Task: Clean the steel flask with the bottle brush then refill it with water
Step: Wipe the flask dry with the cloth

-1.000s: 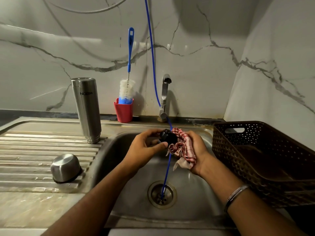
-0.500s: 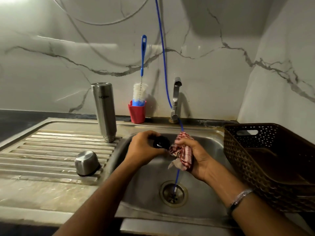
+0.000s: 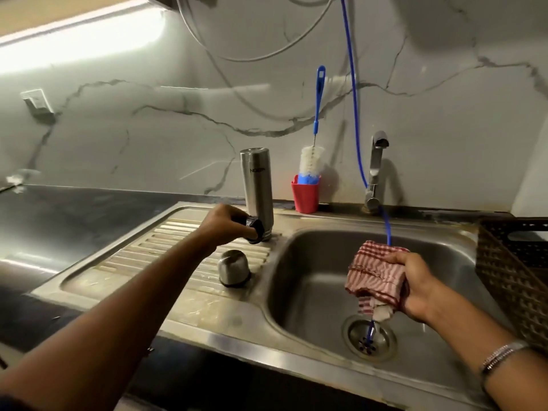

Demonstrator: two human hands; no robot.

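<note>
The steel flask [image 3: 257, 185] stands upside down on the ribbed drainboard [image 3: 166, 256], left of the sink basin. My left hand [image 3: 226, 225] grips a small black stopper [image 3: 254, 229] low over the drainboard, right beside the flask's base. A steel cup-shaped cap [image 3: 233, 267] lies just in front of it. My right hand [image 3: 415, 283] holds a bunched red-and-white checked cloth [image 3: 374, 272] over the sink basin [image 3: 311, 262]. The bottle brush [image 3: 315, 134], blue-handled with white bristles, stands in a red cup [image 3: 305, 197] at the wall.
A steel tap [image 3: 376, 161] rises behind the basin, and a thin blue hose [image 3: 354, 114] hangs from above down into the drain [image 3: 369, 339]. A dark brown perforated basket [image 3: 516, 268] sits at the right edge. Marble wall behind; dark counter to the left.
My left hand carried the black stopper from over the basin leftward to the drainboard beside the flask. My right hand kept the cloth and stayed over the sink. The view turned left.
</note>
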